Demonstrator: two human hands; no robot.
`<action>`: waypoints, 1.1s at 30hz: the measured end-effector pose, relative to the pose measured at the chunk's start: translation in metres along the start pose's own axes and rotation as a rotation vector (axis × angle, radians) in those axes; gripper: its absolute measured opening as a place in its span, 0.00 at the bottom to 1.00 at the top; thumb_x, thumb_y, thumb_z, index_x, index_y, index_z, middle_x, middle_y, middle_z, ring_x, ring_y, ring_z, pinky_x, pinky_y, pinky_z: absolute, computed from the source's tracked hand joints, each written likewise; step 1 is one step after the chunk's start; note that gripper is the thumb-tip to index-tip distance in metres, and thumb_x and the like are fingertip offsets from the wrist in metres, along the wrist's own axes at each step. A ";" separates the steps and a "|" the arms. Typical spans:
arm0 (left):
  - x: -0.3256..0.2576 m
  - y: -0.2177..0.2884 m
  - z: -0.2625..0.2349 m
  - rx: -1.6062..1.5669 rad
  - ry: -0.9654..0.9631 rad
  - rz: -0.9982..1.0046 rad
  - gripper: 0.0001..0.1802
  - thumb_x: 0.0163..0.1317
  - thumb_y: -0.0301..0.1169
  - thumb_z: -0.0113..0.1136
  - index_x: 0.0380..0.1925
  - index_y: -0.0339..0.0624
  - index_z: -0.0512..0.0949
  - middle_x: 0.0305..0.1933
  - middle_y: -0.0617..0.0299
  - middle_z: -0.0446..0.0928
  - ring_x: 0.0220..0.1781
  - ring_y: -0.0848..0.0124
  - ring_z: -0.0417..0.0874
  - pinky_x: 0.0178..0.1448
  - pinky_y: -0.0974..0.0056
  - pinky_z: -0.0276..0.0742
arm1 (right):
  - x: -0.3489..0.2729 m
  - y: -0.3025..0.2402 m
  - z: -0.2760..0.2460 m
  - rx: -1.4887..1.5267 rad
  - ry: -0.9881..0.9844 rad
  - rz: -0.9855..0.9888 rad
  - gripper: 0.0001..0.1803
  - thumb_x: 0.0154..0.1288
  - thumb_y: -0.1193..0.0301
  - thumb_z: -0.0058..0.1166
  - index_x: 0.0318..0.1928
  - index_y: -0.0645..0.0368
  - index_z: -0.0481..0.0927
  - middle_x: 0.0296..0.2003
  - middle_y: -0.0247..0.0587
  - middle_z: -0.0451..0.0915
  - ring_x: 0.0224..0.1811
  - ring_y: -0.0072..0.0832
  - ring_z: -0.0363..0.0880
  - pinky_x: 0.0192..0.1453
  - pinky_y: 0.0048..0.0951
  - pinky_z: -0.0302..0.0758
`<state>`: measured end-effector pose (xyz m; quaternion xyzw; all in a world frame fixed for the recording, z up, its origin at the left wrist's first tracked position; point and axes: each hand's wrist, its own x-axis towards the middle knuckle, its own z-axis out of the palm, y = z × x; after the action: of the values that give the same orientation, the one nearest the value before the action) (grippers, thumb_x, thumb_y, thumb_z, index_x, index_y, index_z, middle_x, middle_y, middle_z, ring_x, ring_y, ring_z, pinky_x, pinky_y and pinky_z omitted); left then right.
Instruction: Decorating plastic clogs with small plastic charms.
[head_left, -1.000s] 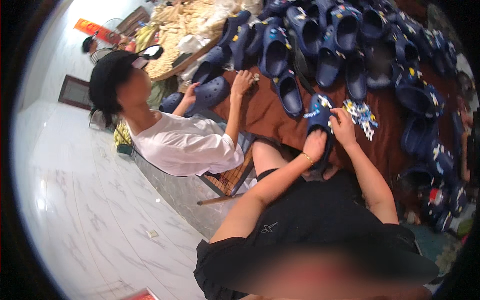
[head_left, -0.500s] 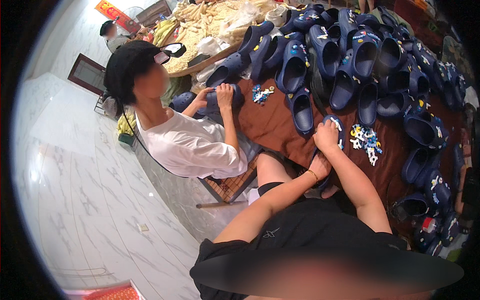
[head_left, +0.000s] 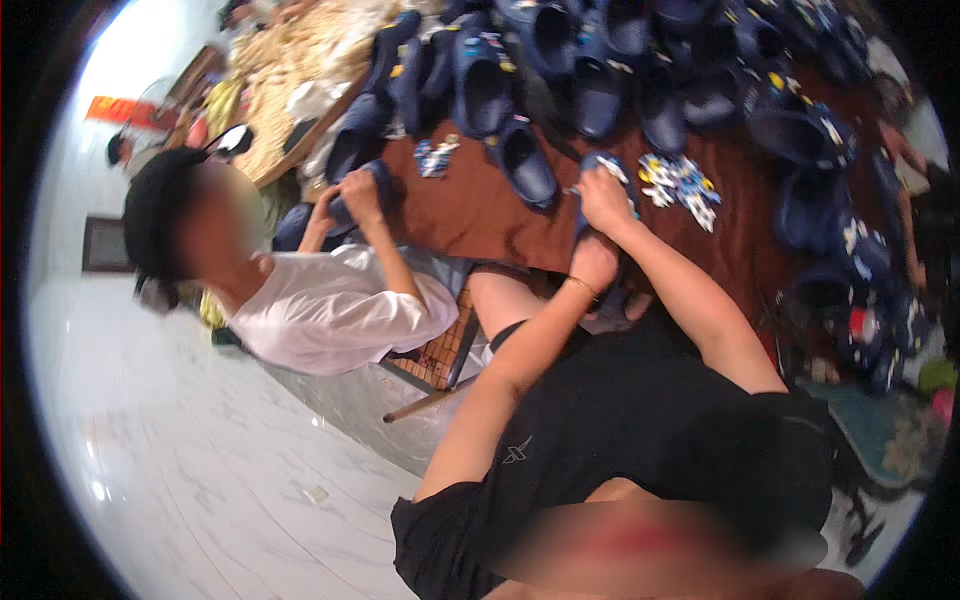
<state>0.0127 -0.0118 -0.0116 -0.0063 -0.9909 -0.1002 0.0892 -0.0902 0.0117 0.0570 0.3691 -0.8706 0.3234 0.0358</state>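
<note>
- The navy clog (head_left: 581, 222) being handled is at the near edge of the brown-draped desk (head_left: 740, 250), decorated end pointing away from the person; that seems to bring its perforated upper within easy reach.
- The left hand (head_left: 596, 261) has its grip closed on the clog's near end, probably to steady it; the fingertips are hidden.
- The right hand (head_left: 606, 203) is bent over the upper, just beyond the left, fingers curled narrowly; I cannot tell whether a small piece is pinched beneath. Such a pose would suit pressing while the other hand braces.
- A loose pile of small white, blue and yellow charms (head_left: 680, 187) lies just right of the clog, apparently so the right hand can pick from it without stretching.
- Other navy clogs (head_left: 596, 97) crowd the far side and right of the desk, perhaps to leave working room in front.
- To the left, a co-worker in white (head_left: 340, 305) holds another clog in both hands, with a smaller charm pile (head_left: 436, 157) near, likely for the same convenience.
</note>
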 end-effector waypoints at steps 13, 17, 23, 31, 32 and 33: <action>0.013 -0.032 -0.026 -0.068 -0.036 0.127 0.04 0.45 0.26 0.46 0.20 0.40 0.70 0.25 0.55 0.70 0.34 0.58 0.73 0.40 0.58 0.68 | -0.013 0.072 -0.033 0.349 0.447 0.458 0.08 0.58 0.70 0.40 0.32 0.59 0.71 0.30 0.51 0.73 0.36 0.46 0.71 0.40 0.41 0.66; 0.013 -0.031 -0.021 -0.042 -0.021 0.107 0.07 0.48 0.29 0.45 0.19 0.42 0.72 0.26 0.56 0.72 0.34 0.60 0.74 0.39 0.59 0.70 | -0.017 0.156 -0.051 0.057 0.409 0.502 0.09 0.55 0.71 0.41 0.33 0.54 0.76 0.38 0.47 0.73 0.42 0.42 0.70 0.44 0.40 0.66; 0.012 -0.035 -0.015 -0.041 -0.013 0.126 0.08 0.49 0.31 0.43 0.18 0.43 0.71 0.24 0.57 0.70 0.34 0.61 0.73 0.39 0.58 0.68 | -0.002 0.152 -0.054 -0.042 0.432 0.208 0.10 0.54 0.67 0.45 0.33 0.55 0.79 0.40 0.43 0.74 0.48 0.38 0.67 0.54 0.37 0.59; 0.006 -0.038 -0.025 -0.010 -0.134 0.072 0.10 0.50 0.31 0.42 0.22 0.45 0.75 0.28 0.57 0.75 0.36 0.63 0.76 0.40 0.60 0.70 | -0.075 -0.153 -0.040 1.186 -0.611 -0.588 0.15 0.55 0.69 0.44 0.42 0.62 0.72 0.36 0.46 0.75 0.42 0.37 0.73 0.48 0.33 0.67; 0.002 -0.039 -0.027 -0.005 -0.110 0.060 0.10 0.50 0.30 0.42 0.22 0.45 0.75 0.28 0.57 0.75 0.36 0.62 0.76 0.40 0.60 0.70 | -0.086 -0.177 -0.049 1.178 -0.716 -0.776 0.17 0.56 0.66 0.43 0.45 0.59 0.71 0.40 0.48 0.73 0.46 0.40 0.70 0.52 0.35 0.65; 0.006 -0.037 -0.028 0.001 -0.084 0.071 0.10 0.50 0.30 0.42 0.22 0.45 0.75 0.28 0.57 0.75 0.35 0.62 0.76 0.41 0.60 0.70 | -0.089 -0.186 -0.055 1.148 -0.802 -0.959 0.19 0.57 0.63 0.42 0.47 0.56 0.70 0.43 0.50 0.72 0.50 0.43 0.67 0.55 0.37 0.62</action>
<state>0.0101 -0.0540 0.0087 -0.0459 -0.9930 -0.0962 0.0510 0.0881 0.0033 0.1737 0.7459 -0.2676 0.5094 -0.3354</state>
